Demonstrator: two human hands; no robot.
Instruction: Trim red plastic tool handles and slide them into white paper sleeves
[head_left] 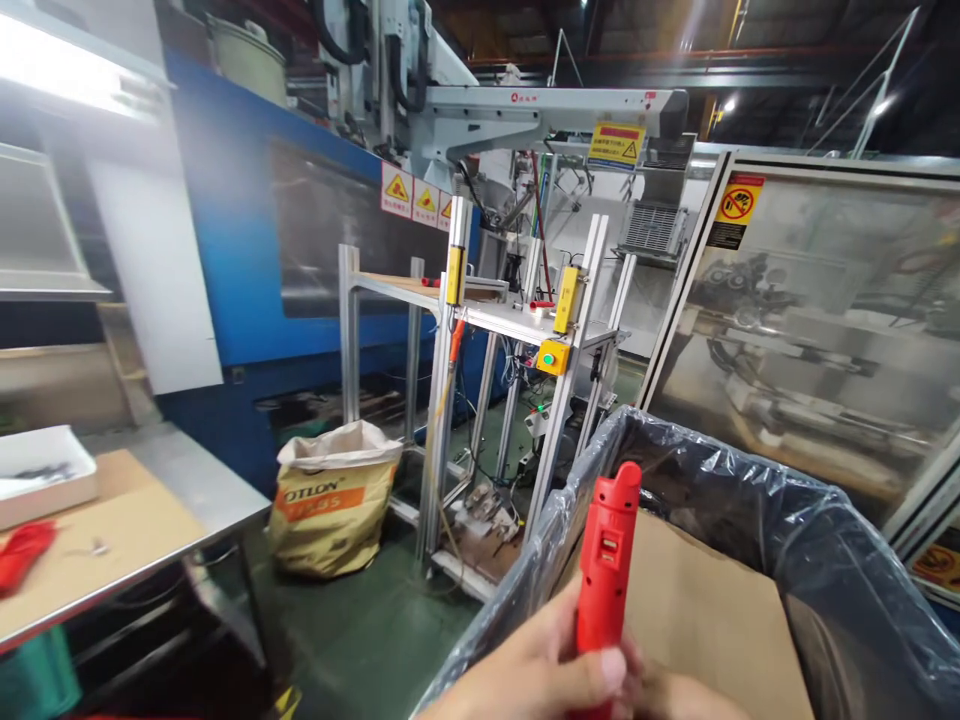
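My left hand (525, 670) grips the lower end of a red plastic part (607, 550), a long moulded piece that stands upright at the bottom middle. My right hand (675, 692) shows only as a few fingers pressed against the same part from the right. Both hands hover over a large cardboard box lined with a clear plastic bag (810, 530). A flat cardboard sheet (697, 610) lies inside it. The part's bottom end is hidden behind my fingers.
A steel table (172, 480) with a cardboard top stands at the left, bearing a white tray (45, 475) and red pieces (22, 555). A tan sack (334, 510) sits on the green floor beside an aluminium frame (450, 400). A blue machine and glazed guard panels stand behind.
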